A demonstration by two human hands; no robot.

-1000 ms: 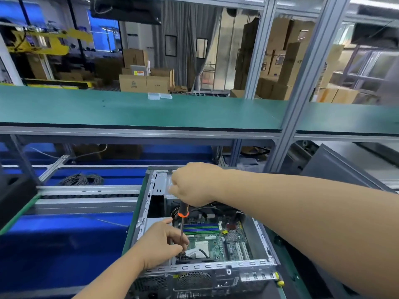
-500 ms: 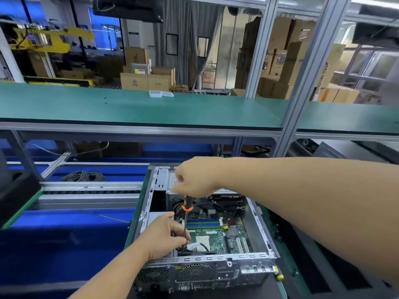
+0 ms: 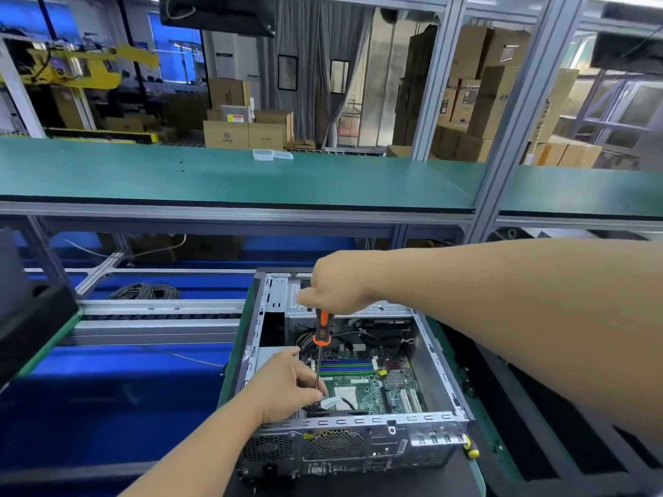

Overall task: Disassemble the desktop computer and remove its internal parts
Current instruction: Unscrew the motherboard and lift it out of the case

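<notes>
Since a second ago the view has tilted down; grips unchanged: right hand (image 3: pixel 341 285) clasps the screwdriver (image 3: pixel 321 333) handle, left hand (image 3: pixel 287 385) pinches its shaft near the motherboard (image 3: pixel 373 387); likely a board screw mid-removal. Open computer case (image 3: pixel 358 443) lies on the desk (image 3: pixel 502 457); green shelf (image 3: pixel 215 177) above, cartons (image 3: pixel 244 134) beyond.

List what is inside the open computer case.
Inside the open grey metal computer case: a green motherboard with blue and green memory slots, black cables and the orange-and-black screwdriver. The left hand covers the near-left corner.
</notes>
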